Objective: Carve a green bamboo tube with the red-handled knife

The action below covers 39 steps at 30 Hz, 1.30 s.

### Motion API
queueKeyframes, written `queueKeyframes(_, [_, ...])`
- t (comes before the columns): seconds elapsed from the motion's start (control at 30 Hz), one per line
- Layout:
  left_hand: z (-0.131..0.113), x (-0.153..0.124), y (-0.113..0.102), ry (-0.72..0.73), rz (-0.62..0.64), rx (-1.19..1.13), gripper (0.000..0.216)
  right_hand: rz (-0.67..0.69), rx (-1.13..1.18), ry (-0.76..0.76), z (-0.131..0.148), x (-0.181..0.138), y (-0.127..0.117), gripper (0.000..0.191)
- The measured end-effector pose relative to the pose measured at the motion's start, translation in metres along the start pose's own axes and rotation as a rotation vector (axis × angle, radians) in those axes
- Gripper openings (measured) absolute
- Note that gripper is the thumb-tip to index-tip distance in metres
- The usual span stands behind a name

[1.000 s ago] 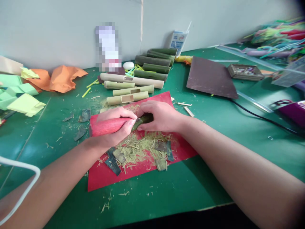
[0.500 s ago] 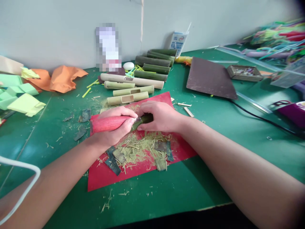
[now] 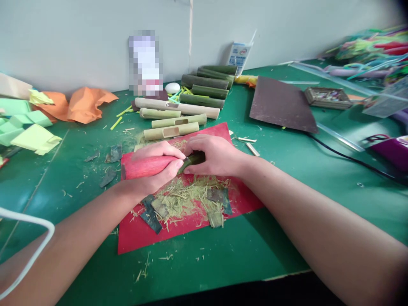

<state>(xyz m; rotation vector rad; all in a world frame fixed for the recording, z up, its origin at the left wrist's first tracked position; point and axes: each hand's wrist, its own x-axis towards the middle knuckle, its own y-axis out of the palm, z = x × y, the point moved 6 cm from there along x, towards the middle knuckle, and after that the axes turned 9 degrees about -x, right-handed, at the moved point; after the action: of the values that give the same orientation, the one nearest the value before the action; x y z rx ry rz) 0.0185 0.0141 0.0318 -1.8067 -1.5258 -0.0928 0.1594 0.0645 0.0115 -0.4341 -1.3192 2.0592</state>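
Note:
My left hand [image 3: 159, 150] is closed around the thick red handle of a carving knife [image 3: 145, 167]. Only a sliver of its metal shows past my fingertips, against a short dark green bamboo piece [image 3: 190, 162]. That piece is gripped by my right hand [image 3: 219, 157], fingers over the far side and thumb along the near side. Much of the bamboo and the blade's tip are hidden by my fingers. Under both hands lies a red sheet [image 3: 135, 238], with pale shavings [image 3: 183, 197] and several dark bark-like chips [image 3: 151, 217] on it.
Just beyond the sheet lie pale bamboo tubes with cut openings [image 3: 174, 131], then green bamboo tubes [image 3: 204, 80]. A phone with a blurred screen [image 3: 145, 63] leans on the wall. Brown board [image 3: 282, 104] at right, orange paper [image 3: 87, 104] at left, white cable [image 3: 47, 229] front left.
My left hand has slid slightly right with the knife, toward the bamboo, so less metal shows between fingertips and bamboo. My right hand stays in place.

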Motion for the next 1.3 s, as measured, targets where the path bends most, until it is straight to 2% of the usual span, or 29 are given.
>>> queueKeyframes(0.13, [0.003,0.0,-0.004,0.001,-0.067,-0.078,0.01,-0.011,-0.006,0.001,0.0,-0.001,0.0,0.026])
queueKeyframes(0.3, [0.004,-0.005,-0.009,0.089,-0.165,-0.098,0.013,-0.005,0.001,-0.006,-0.001,-0.001,0.001,0.029])
queueKeyframes(0.47, [0.004,-0.008,-0.011,0.11,-0.192,-0.04,0.015,-0.01,0.011,-0.018,0.0,0.0,0.001,0.031])
queueKeyframes(0.77, [0.012,-0.01,-0.014,0.166,-0.267,-0.087,0.017,-0.006,-0.003,-0.014,0.0,0.001,0.001,0.028])
queueKeyframes(1.0, [0.013,-0.011,-0.014,0.139,-0.277,-0.13,0.017,-0.007,0.013,-0.012,0.001,0.0,0.0,0.028])
queueKeyframes(1.17, [0.009,-0.009,-0.009,0.131,-0.182,-0.15,0.016,-0.007,0.011,-0.012,0.0,0.0,0.001,0.028])
queueKeyframes(1.3, [0.008,-0.008,-0.009,0.13,-0.158,-0.157,0.016,-0.009,0.024,-0.016,0.0,0.0,0.001,0.03])
